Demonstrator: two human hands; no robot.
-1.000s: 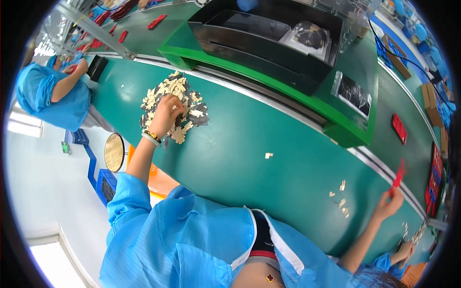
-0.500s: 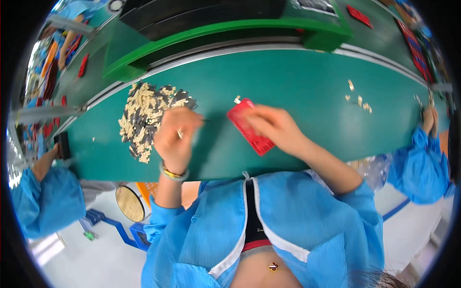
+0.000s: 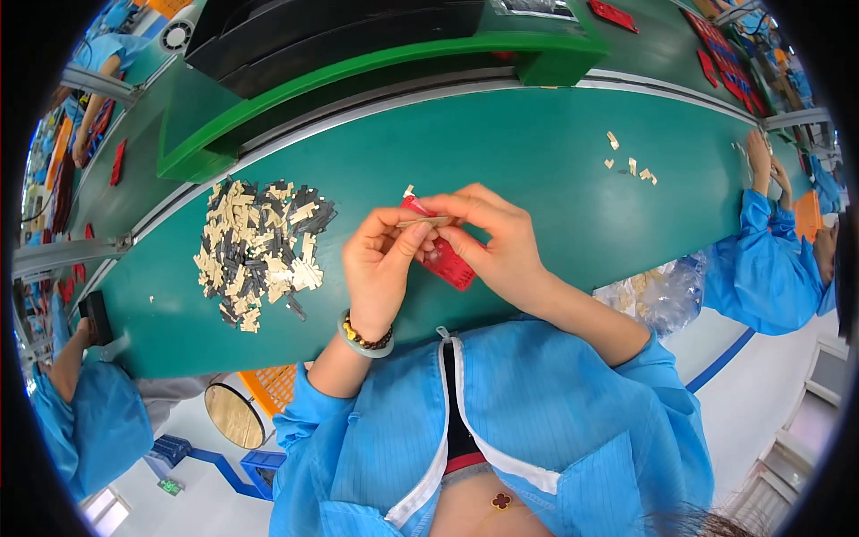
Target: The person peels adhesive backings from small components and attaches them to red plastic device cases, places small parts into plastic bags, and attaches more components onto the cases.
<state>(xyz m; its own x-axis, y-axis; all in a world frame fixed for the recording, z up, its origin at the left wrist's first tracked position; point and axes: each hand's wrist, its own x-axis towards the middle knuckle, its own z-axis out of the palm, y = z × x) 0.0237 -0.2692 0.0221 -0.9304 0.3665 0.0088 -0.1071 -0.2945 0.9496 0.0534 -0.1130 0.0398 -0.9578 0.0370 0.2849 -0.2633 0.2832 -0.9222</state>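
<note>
My left hand [image 3: 380,264] and my right hand [image 3: 497,242] meet over the middle of the green table. Thumbs and fingertips of both pinch a small thin beige strip [image 3: 424,221] from its two ends. Beneath them is a flat red plastic part [image 3: 452,270] with slots at its near end; my fingers cover its middle, and I cannot tell whether they touch it. A small pale piece [image 3: 410,191] sits at the red part's far end. Left of my hands spreads a heap of small beige and dark grey strips [image 3: 259,246].
A few beige pieces [image 3: 633,166] lie at the right of the green table [image 3: 537,134]. A green-framed shelf [image 3: 376,70] with black bins runs along the back. Co-workers in blue [image 3: 761,268] sit on both sides. A clear plastic bag [image 3: 662,295] is at the front right edge.
My left hand has come right from beside the heap to meet my right hand. My right hand has shifted off the red part's face and now pinches the strip too. The view has turned slightly.
</note>
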